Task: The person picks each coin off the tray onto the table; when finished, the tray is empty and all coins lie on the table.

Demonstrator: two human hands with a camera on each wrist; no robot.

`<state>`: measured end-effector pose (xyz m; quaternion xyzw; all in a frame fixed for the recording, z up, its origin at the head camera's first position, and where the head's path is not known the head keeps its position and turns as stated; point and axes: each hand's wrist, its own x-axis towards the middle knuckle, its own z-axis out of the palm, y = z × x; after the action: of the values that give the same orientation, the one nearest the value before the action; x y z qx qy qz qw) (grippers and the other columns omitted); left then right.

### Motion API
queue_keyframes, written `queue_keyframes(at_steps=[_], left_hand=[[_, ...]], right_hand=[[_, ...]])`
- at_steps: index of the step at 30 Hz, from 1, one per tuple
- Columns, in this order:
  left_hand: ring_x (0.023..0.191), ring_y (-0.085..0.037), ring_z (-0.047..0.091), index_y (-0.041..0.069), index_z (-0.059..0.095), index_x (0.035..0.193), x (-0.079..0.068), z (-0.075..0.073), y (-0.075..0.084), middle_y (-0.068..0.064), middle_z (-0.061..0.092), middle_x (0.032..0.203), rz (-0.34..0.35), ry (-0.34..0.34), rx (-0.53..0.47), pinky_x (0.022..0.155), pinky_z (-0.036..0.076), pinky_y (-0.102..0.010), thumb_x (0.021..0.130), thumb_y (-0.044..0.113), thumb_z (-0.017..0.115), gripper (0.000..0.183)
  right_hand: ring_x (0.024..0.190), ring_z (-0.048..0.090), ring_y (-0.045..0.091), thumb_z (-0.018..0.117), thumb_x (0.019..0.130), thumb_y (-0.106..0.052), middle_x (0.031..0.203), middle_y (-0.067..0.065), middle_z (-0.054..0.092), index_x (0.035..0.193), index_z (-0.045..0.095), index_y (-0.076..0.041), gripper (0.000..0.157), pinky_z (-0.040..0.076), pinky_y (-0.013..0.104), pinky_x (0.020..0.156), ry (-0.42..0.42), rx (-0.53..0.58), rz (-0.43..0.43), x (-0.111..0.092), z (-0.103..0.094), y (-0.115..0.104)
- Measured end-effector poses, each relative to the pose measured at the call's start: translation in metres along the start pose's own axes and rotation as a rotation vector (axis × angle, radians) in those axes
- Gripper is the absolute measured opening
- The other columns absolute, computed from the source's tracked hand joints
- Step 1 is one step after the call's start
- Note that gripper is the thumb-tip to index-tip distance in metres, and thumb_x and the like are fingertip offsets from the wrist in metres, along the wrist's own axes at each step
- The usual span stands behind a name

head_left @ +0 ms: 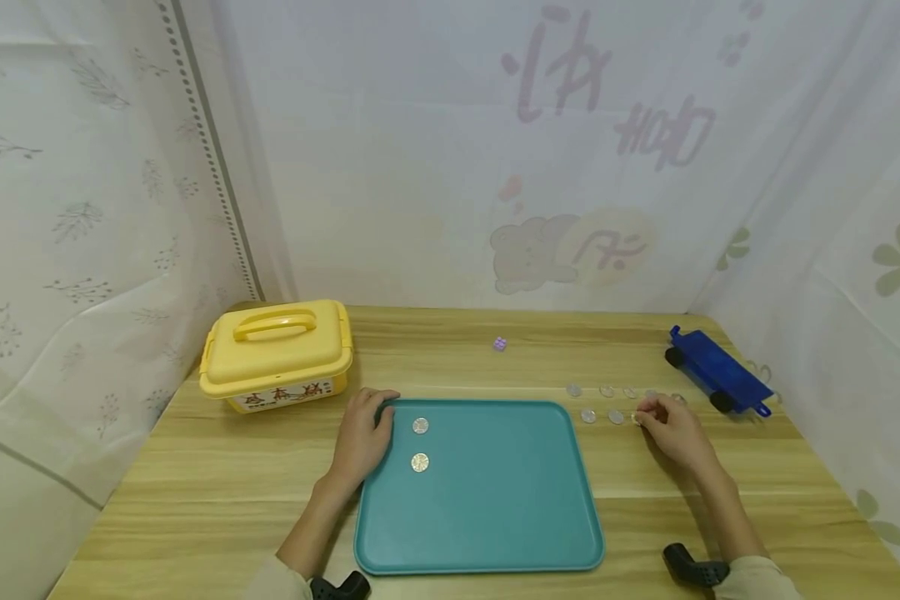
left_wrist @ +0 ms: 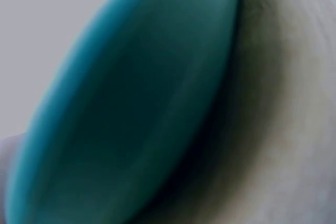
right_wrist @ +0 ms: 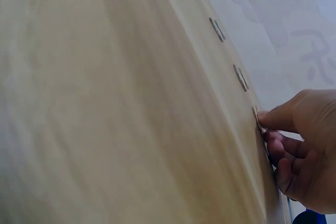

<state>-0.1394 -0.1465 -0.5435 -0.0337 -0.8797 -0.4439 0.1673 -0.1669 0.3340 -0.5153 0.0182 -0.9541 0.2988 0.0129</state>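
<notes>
My right hand (head_left: 673, 429) is at the right of the table, thumb and fingertips pinching a gold-toned coin (head_left: 636, 418) at the end of the nearer row. In the right wrist view the thumb lies against that coin (right_wrist: 256, 116), low at the tabletop. Beside it lie a silver coin (head_left: 616, 417) and another coin (head_left: 588, 416). My left hand (head_left: 362, 437) rests on the upper left corner of a teal tray (head_left: 495, 569), fingers loosely extended over the rim. Two coins lie inside the tray, a silver one (head_left: 420, 426) above a gold-toned one (head_left: 419, 462).
A farther row of coins (head_left: 574, 390) runs behind the nearer row, partly hidden by my right hand. A blue toy wagon (head_left: 723, 369) stands at the back right, a yellow lidded box (head_left: 277, 354) at the back left. One small purple cube (head_left: 500, 343) sits near the back edge.
</notes>
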Motion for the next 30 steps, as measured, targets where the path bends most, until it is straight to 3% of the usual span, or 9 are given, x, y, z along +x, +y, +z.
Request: queue_keyframes(at_steps=[6,14,19,25,30], left_hand=[[0.102,-0.029,0.056,0.003,0.071,0.113,-0.001,-0.002,0.000,-0.012,0.065,0.104,-0.001,0.007,-0.004,0.086,0.046,-0.045,0.095,0.002,0.061,0.021],[0.101,-0.029,0.055,0.003,0.071,0.114,-0.001,-0.002,-0.001,-0.012,0.065,0.104,-0.007,-0.003,-0.004,0.085,0.046,-0.043,0.095,0.003,0.061,0.021],[0.102,-0.029,0.055,0.003,0.071,0.114,-0.001,-0.001,0.000,-0.012,0.064,0.104,-0.007,-0.009,-0.002,0.086,0.046,-0.044,0.095,0.003,0.060,0.021],[0.104,-0.029,0.055,0.003,0.071,0.115,0.000,-0.002,0.001,-0.012,0.064,0.107,-0.020,-0.024,-0.005,0.089,0.046,-0.045,0.096,0.005,0.059,0.022],[0.104,-0.029,0.055,0.003,0.071,0.115,-0.001,-0.001,0.001,-0.012,0.064,0.106,-0.018,-0.016,0.001,0.088,0.046,-0.045,0.096,0.004,0.060,0.022]], right_hand=[[0.082,0.051,0.019,0.061,0.099,-0.014,0.091,0.010,0.062,0.103,0.065,-0.001,0.014,0.042,0.026,0.067,0.004,-0.003,0.002,0.002,0.002,-0.004],[0.094,0.057,0.025,0.053,0.104,-0.024,0.103,0.016,0.064,0.112,0.063,0.001,0.028,0.045,0.032,0.076,0.054,-0.008,-0.011,-0.007,-0.003,-0.002],[0.091,0.057,0.020,0.055,0.103,-0.025,0.103,0.015,0.066,0.113,0.064,0.001,0.029,0.046,0.026,0.074,0.090,-0.027,-0.037,-0.013,-0.006,-0.004],[0.073,0.054,0.012,0.054,0.103,-0.028,0.090,0.012,0.064,0.111,0.064,0.001,0.031,0.047,0.024,0.059,0.028,0.033,-0.045,-0.013,-0.006,-0.027],[0.078,0.055,0.014,0.057,0.102,-0.023,0.089,0.007,0.065,0.106,0.067,-0.003,0.023,0.047,0.025,0.065,0.015,0.033,-0.143,-0.011,0.001,-0.051]])
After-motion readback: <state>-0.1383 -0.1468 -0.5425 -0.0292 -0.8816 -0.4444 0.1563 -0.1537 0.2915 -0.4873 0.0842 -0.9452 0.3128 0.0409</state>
